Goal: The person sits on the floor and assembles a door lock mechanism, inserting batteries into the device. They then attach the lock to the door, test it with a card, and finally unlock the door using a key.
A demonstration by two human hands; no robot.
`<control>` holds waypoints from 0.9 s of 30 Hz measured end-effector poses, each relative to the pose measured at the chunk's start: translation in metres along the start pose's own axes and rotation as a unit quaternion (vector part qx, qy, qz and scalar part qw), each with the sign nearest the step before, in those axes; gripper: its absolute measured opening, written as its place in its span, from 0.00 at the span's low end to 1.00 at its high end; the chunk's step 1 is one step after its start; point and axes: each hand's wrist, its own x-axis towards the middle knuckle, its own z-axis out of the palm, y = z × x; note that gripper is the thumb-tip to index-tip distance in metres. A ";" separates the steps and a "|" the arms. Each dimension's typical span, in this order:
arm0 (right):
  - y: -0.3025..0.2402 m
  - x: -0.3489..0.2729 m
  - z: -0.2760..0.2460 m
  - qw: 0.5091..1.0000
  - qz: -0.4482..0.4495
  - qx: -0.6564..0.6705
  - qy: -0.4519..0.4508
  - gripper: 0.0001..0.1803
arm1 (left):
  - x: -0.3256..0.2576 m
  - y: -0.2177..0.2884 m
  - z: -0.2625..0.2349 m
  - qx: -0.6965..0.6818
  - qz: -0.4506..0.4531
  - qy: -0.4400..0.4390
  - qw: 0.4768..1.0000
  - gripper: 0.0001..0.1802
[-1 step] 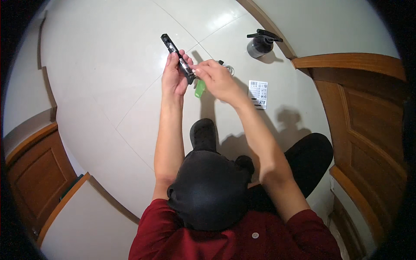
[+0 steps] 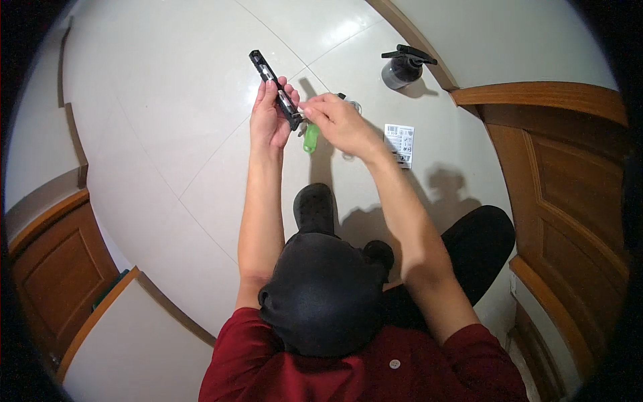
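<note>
My left hand [image 2: 271, 114] is wrapped round a long, narrow black case [image 2: 263, 65] with silvery pieces lying in its open channel. The case tilts, its far end pointing up and left. My right hand [image 2: 338, 120] meets it at the near end, thumb and fingers pinching a small metal piece that looks like a key. From this bunch a bright green tag [image 2: 310, 138] hangs below the fingers. Whether the metal tip touches the case cannot be made out.
A dark spray bottle [image 2: 403, 70] stands on the tiled floor at the far right. Nearer lies a white printed card [image 2: 399, 144]. A pale coiled cord [image 2: 356, 106] is partly hidden behind my right hand. Wooden cabinet doors [image 2: 569, 174] border the right side.
The green tag has swung slightly down and to the right. The far end of the black case has risen a little. Both hands keep their grips.
</note>
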 end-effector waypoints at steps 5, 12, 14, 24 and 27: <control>0.005 0.003 -0.013 0.954 0.254 0.124 -0.103 0.12 | -0.018 -0.001 0.025 0.172 0.077 -0.020 0.982 0.16; 0.018 0.006 0.000 0.907 0.326 0.191 -0.187 0.12 | -0.020 -0.008 0.033 0.188 0.064 -0.071 0.977 0.17; 0.030 0.000 0.012 0.883 0.361 0.247 -0.171 0.14 | -0.018 -0.010 0.032 0.188 0.055 -0.046 0.980 0.17; 0.035 -0.012 0.052 0.887 0.322 0.318 0.096 0.18 | -0.007 -0.023 0.005 -0.063 0.072 0.019 0.995 0.17; 0.026 -0.013 0.038 0.916 0.340 0.210 0.032 0.19 | -0.011 -0.023 0.001 -0.038 0.072 0.056 0.995 0.18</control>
